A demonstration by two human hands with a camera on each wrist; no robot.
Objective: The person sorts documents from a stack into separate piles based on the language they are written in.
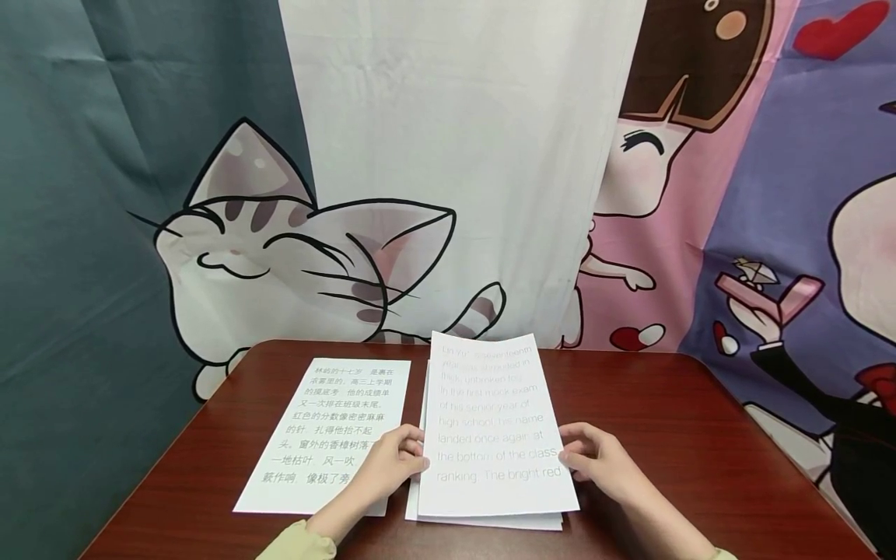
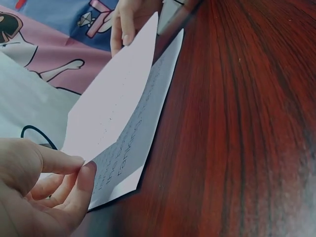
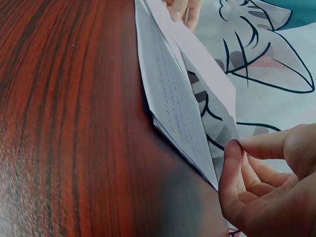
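My left hand (image 1: 389, 467) and right hand (image 1: 603, 460) pinch opposite side edges of a white sheet of paper (image 1: 490, 435) printed with large English text. Both wrist views show this sheet raised above a small stack of paper (image 3: 170, 106), with a gap between them. Printed lines are visible on the top page of that stack (image 2: 136, 148). In the head view the raised sheet hides most of the pile, leaving only its left and bottom edges in sight. Left of it lies a sheet with Chinese text (image 1: 329, 428), its lower right partly covered by my left hand and forearm.
The papers lie on a dark reddish-brown wooden table (image 1: 672, 435) with rounded far corners. Directly behind it hangs a cloth backdrop (image 1: 462, 140) with a cartoon cat and figures. Bare tabletop shows on both sides of the papers.
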